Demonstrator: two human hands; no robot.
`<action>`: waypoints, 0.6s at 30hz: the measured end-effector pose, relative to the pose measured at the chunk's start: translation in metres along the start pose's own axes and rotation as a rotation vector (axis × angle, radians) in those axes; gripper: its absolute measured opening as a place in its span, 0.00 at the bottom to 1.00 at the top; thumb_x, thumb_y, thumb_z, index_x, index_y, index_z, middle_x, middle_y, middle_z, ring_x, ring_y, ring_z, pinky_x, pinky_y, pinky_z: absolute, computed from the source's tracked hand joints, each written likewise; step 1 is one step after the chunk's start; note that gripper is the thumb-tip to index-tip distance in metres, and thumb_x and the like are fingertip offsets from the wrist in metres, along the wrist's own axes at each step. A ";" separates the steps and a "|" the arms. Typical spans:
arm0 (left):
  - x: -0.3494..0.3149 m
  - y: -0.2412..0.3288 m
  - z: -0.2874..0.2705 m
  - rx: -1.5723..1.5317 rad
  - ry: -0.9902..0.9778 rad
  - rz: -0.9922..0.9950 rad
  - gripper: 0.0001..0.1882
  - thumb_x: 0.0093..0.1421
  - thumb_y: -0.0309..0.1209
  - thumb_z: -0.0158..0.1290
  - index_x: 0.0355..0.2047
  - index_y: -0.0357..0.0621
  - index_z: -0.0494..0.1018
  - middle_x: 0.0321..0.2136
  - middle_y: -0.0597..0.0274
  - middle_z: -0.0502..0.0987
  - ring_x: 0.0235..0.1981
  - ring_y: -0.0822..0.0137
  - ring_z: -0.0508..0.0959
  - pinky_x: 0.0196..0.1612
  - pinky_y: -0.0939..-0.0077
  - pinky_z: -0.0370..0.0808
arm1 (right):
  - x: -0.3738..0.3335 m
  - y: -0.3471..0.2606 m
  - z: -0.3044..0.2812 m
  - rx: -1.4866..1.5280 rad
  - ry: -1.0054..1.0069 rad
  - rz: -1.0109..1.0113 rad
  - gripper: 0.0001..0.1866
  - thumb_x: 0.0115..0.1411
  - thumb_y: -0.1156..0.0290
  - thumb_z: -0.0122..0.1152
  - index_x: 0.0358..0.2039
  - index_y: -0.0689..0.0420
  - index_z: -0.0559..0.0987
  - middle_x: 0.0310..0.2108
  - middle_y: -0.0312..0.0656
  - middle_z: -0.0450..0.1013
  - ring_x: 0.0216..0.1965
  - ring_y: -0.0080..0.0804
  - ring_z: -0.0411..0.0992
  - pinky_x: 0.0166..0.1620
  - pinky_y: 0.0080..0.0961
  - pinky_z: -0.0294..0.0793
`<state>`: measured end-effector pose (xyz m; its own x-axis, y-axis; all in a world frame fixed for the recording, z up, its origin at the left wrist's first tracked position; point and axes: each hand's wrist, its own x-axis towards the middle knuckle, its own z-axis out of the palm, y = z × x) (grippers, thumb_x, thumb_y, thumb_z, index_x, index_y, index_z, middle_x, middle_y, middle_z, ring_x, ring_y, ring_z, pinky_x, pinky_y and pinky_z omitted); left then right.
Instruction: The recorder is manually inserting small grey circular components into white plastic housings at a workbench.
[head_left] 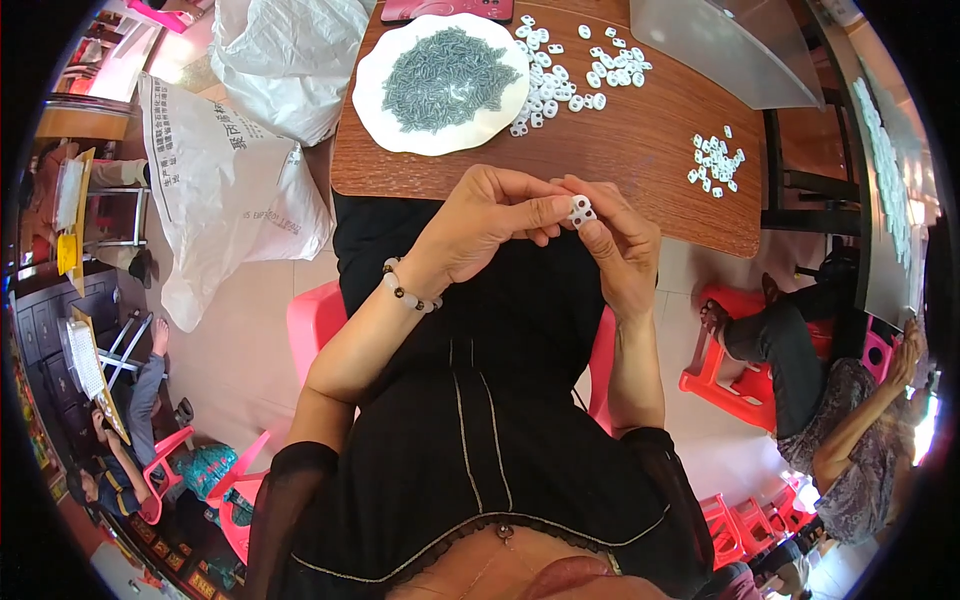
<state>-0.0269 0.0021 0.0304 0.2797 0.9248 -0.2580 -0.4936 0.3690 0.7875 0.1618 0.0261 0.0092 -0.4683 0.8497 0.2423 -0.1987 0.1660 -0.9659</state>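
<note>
Both my hands meet just off the table's near edge, around a small white plastic piece with dark round holes (582, 211). My right hand (622, 245) pinches it between thumb and fingers. From the other side, the closed thumb and fingers of my left hand (490, 222) press against it; whether they also hold something tiny is hidden. Beyond them lies a white scalloped plate (375, 110), heaped with small grey pieces that look like springs (450, 80). Loose white pieces of the same kind (545, 85) spread to the right of the plate.
The brown wooden table (610, 150) carries another cluster of small white pieces (717, 162) at its right and a grey translucent bin (730, 50) at the back. White sacks (235, 190) stand on the left. A red stool (730, 370) and a seated person (840, 430) are at right.
</note>
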 end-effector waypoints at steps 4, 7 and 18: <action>0.001 0.000 0.001 0.001 0.007 -0.008 0.11 0.57 0.32 0.61 0.35 0.36 0.80 0.26 0.63 0.80 0.24 0.78 0.75 0.29 0.87 0.74 | -0.003 -0.001 0.006 0.117 0.027 0.049 0.21 0.61 0.72 0.59 0.53 0.66 0.73 0.46 0.42 0.71 0.46 0.26 0.69 0.50 0.21 0.67; 0.002 -0.001 0.001 0.016 -0.001 0.002 0.10 0.56 0.32 0.61 0.32 0.37 0.81 0.25 0.64 0.79 0.24 0.79 0.75 0.28 0.87 0.73 | -0.001 -0.002 0.006 0.073 0.021 0.007 0.21 0.62 0.69 0.59 0.53 0.66 0.73 0.46 0.43 0.72 0.45 0.27 0.68 0.49 0.22 0.68; 0.000 0.002 0.005 0.040 0.003 -0.029 0.11 0.56 0.34 0.62 0.29 0.36 0.80 0.23 0.64 0.78 0.23 0.78 0.74 0.26 0.86 0.71 | -0.001 -0.002 0.008 -0.001 0.048 -0.078 0.19 0.63 0.65 0.57 0.49 0.66 0.76 0.46 0.44 0.74 0.44 0.27 0.68 0.47 0.22 0.68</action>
<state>-0.0241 0.0025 0.0351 0.2908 0.9140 -0.2829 -0.4519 0.3918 0.8014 0.1555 0.0207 0.0111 -0.4092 0.8574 0.3123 -0.2319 0.2333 -0.9444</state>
